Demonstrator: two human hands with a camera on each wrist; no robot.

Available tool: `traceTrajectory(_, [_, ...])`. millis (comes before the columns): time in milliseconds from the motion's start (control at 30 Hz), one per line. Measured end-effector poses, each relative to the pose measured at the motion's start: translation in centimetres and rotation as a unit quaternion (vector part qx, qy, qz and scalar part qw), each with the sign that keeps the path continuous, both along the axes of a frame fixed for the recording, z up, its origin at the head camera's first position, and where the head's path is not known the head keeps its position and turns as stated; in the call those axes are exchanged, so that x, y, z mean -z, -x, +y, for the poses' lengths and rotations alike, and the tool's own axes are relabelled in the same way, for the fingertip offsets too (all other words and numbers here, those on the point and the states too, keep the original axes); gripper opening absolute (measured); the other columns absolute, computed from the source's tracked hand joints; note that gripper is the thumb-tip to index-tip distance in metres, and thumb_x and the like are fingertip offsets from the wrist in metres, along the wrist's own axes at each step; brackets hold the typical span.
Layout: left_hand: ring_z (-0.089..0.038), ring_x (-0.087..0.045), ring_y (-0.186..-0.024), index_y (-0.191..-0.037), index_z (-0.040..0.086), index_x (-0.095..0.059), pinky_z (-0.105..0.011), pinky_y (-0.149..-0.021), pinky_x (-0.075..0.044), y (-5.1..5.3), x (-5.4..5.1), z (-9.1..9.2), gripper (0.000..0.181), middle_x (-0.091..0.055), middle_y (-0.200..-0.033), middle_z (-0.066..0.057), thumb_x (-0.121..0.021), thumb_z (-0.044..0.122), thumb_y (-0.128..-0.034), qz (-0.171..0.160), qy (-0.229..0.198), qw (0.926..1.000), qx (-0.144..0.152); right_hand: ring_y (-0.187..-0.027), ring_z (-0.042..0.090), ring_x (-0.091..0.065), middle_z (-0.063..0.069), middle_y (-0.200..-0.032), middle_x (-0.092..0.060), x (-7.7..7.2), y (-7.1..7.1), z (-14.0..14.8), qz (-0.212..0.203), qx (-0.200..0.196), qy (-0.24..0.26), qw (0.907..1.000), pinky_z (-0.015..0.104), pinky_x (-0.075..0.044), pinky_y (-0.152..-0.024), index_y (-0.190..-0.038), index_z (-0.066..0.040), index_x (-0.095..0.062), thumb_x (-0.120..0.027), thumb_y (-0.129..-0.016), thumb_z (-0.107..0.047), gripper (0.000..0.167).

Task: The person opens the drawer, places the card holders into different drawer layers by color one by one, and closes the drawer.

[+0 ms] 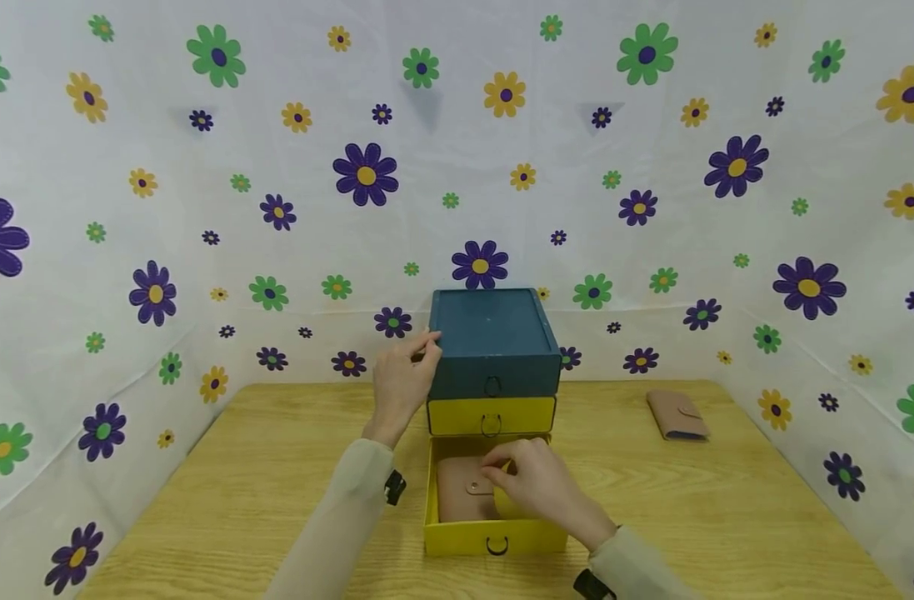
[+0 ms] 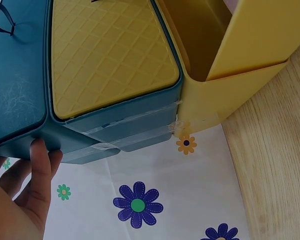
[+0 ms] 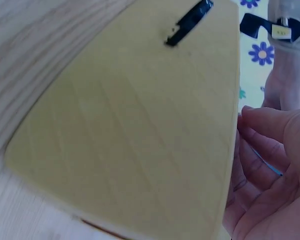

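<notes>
A stack of drawers stands mid-table in the head view: a blue drawer (image 1: 494, 377) on top, a shut yellow drawer (image 1: 457, 416) under it, and a pulled-out yellow drawer (image 1: 457, 540) at the bottom. Inside that bottom drawer lies a pinkish-tan wallet (image 1: 457, 492) with a snap strap. My left hand (image 1: 404, 379) touches the upper left side of the stack with its fingertips. Over the bottom drawer, by the wallet's right side, is my right hand (image 1: 535, 483), its fingers loosely bent; the right wrist view shows it behind the drawer front (image 3: 140, 120), nothing visible in it.
Another pinkish-tan wallet (image 1: 676, 415) lies on the wooden table (image 1: 651, 508), to the right of the stack. A white cloth with printed flowers (image 1: 457, 125) hangs behind and along both sides of the table.
</notes>
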State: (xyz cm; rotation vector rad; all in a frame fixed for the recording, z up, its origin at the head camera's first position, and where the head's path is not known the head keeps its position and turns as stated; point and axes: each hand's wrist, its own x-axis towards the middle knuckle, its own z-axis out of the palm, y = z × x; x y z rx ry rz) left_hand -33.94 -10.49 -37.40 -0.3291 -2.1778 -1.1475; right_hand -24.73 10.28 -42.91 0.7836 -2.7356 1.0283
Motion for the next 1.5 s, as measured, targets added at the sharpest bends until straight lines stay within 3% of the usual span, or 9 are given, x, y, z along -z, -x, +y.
traceTrajectory(200, [-0.02,-0.073,-0.079,-0.117,0.016,-0.074,-0.023,-0.042,-0.042,0.1,-0.2,0.1,0.03,-0.067,-0.126,-0.007,-0.054,0.025,-0.0961,0.003,0.003,1.0,0.002,-0.065,0.006,-0.058,-0.003,-0.087,-0.073,-0.3,0.0,1.3,-0.007,0.027,-0.007,0.9996,0.021,-0.047,-0.056,-0.098,-0.011,-0.077,-0.067,-0.092,-0.02,0.014])
traceTrajectory(567, [-0.015,-0.06,-0.058,-0.118,0.017,-0.073,-0.023,-0.039,-0.036,0.0,-0.4,0.0,0.03,-0.066,-0.129,-0.007,-0.054,0.026,-0.0962,-0.001,0.004,1.0,-0.005,-0.074,0.007,-0.059,-0.004,-0.089,-0.074,-0.3,0.5,4.3,0.014,0.086,-0.002,0.9962,0.022,-0.048,-0.061,-0.095,-0.013,-0.077,-0.066,-0.092,-0.021,0.013])
traceTrajectory(767, [-0.019,-0.068,-0.066,-0.119,0.017,-0.073,-0.022,-0.043,-0.043,0.0,-0.6,-0.1,0.031,-0.065,-0.129,-0.006,-0.053,0.025,-0.0968,-0.005,0.002,1.0,-0.005,-0.074,0.007,-0.059,-0.003,-0.089,-0.074,-0.1,1.6,6.4,0.036,0.115,0.006,0.9927,0.022,-0.046,-0.058,-0.097,-0.012,-0.077,-0.066,-0.092,-0.018,0.013])
traceTrajectory(1000, [-0.019,-0.069,-0.068,-0.121,0.016,-0.072,-0.024,-0.037,-0.036,0.0,-0.4,-0.1,0.032,-0.065,-0.13,-0.009,-0.052,0.026,-0.097,-0.011,0.004,0.9999,0.001,-0.073,0.008,-0.059,-0.003,-0.084,-0.072,0.3,2.5,8.8,0.046,0.136,-0.014,0.9895,0.025,-0.048,-0.062,-0.093,-0.012,-0.076,-0.066,-0.092,-0.018,0.012])
traceTrajectory(1133, [-0.019,-0.068,-0.067,-0.12,0.016,-0.072,-0.023,-0.039,-0.039,0.1,-0.3,-0.1,0.032,-0.065,-0.13,-0.009,-0.053,0.025,-0.0971,-0.01,0.003,0.9999,0.0,-0.075,0.011,-0.063,0.0,-0.086,-0.073,0.7,3.2,10.4,0.046,0.148,-0.023,0.9877,0.029,-0.052,-0.065,-0.094,-0.009,-0.076,-0.065,-0.092,-0.017,0.013])
traceTrajectory(1300, [-0.017,-0.063,-0.06,-0.12,0.016,-0.072,-0.021,-0.04,-0.038,0.2,-0.3,0.0,0.031,-0.066,-0.129,-0.008,-0.053,0.025,-0.0973,-0.008,0.006,0.9999,-0.005,-0.072,0.012,-0.064,0.003,-0.085,-0.074,1.1,4.0,12.0,0.026,0.154,-0.034,0.9871,0.031,-0.053,-0.064,-0.092,-0.006,-0.075,-0.065,-0.092,-0.015,0.014])
traceTrajectory(1500, [-0.015,-0.047,-0.046,-0.12,0.017,-0.072,-0.022,-0.037,-0.032,0.1,-0.3,0.1,0.031,-0.066,-0.129,-0.009,-0.053,0.025,-0.0975,-0.011,0.011,0.9999,-0.006,-0.068,0.014,-0.064,0.005,-0.08,-0.073,2.0,4.7,13.9,0.021,0.167,-0.053,0.9843,0.033,-0.054,-0.062,-0.087,-0.002,-0.075,-0.066,-0.09,-0.012,0.013])
